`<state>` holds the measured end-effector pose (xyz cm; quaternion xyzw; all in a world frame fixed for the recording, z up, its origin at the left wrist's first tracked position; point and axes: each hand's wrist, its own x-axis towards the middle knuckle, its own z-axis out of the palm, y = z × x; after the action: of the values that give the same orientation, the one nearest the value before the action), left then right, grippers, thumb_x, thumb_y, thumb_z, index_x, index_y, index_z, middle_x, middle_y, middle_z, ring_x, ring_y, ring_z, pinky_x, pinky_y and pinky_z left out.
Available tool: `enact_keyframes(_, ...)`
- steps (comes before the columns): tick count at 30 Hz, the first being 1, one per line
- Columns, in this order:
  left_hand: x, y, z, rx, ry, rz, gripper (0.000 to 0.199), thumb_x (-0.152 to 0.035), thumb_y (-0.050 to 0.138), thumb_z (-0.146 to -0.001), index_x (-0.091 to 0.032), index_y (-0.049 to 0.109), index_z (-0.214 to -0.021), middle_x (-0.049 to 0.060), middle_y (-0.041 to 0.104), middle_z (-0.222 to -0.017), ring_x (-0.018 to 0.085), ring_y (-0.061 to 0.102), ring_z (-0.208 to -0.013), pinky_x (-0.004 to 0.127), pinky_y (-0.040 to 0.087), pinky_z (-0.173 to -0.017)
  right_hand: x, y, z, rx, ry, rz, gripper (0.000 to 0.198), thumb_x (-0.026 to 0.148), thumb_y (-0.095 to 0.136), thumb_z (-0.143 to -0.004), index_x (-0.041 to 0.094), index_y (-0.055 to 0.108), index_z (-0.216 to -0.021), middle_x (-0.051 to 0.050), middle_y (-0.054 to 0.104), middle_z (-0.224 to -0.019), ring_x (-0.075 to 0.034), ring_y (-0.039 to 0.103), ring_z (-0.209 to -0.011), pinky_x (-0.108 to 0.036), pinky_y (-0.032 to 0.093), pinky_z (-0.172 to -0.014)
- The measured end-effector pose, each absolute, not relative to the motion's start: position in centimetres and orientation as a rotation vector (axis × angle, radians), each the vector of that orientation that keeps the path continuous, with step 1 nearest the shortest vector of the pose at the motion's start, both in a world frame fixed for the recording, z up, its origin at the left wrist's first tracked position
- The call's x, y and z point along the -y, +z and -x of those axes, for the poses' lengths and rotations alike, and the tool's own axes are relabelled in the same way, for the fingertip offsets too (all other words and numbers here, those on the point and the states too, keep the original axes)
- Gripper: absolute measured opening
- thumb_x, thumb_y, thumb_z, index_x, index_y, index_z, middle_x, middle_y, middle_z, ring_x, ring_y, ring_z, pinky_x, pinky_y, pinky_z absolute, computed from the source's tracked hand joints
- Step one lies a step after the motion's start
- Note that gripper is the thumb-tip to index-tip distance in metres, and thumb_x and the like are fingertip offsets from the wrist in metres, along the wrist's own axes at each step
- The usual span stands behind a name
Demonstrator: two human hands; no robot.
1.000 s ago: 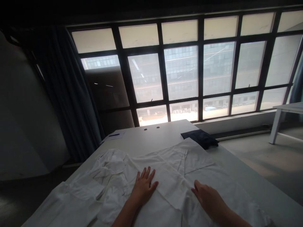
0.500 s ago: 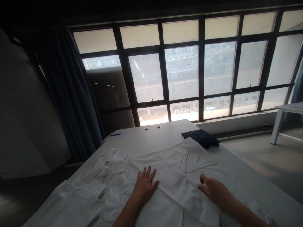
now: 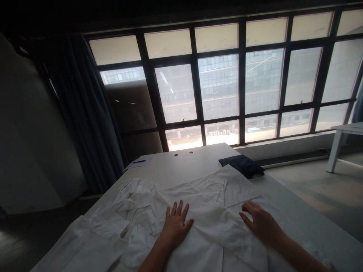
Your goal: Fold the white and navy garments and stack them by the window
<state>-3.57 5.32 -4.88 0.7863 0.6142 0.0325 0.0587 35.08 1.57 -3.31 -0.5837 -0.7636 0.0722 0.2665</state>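
Table (image 3: 167, 170): white, near end cut off.
White cloth (image 3: 210, 215): rumpled across it, running out of frame.
My left hand (image 3: 176, 226): flat on the cloth, fingers spread.
My right hand (image 3: 257, 218): thumb and forefinger apart; contact I can't tell.

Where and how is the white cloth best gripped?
Probably pinch the white cloth at its far peak, beside the dark cloth, bringing the right hand in from the right: there it narrows to a fairly flat corner, whereas its left part lies crumpled.
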Motion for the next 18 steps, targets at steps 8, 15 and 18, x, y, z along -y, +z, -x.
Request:
enact_keyframes(8,-1.8,-2.8,2.0,-1.882,-0.062,-2.325,0.083,-0.075,0.032,-0.092,-0.03,0.019,-0.161,0.01,0.009,-0.169,0.04,0.003,-0.154,0.066,0.009,-0.119,1.7,-3.7,-32.0,2.516,0.601,1.245,0.062,0.055,0.052,-0.095,0.039,0.039,-0.153,-0.003,0.022,-0.168,-0.034,0.014,-0.154,-0.059,0.008,-0.123)
enact_keyframes(15,-0.8,3.4,3.7,-1.81,-0.192,-2.324,0.066,-0.072,0.028,-0.095,-0.029,0.069,-0.123,0.011,0.075,-0.112,0.032,0.068,-0.107,0.042,0.049,-0.09,2.0,-0.6,-33.5,2.521,0.804,1.132,0.058,0.057,0.059,-0.09,0.034,0.055,-0.143,-0.006,0.046,-0.156,-0.032,0.038,-0.145,-0.049,0.027,-0.121)
enact_keyframes(18,-3.0,3.5,6.3,-1.988,-0.097,-2.343,0.043,-0.056,0.04,-0.097,-0.029,0.071,-0.11,0.007,0.074,-0.107,0.028,0.068,-0.103,0.038,0.047,-0.089,1.1,-0.9,-34.3,2.362,0.61,1.296,0.04,0.051,0.049,-0.096,0.028,0.068,-0.122,-0.01,0.068,-0.127,-0.028,0.061,-0.119,-0.041,0.046,-0.104)
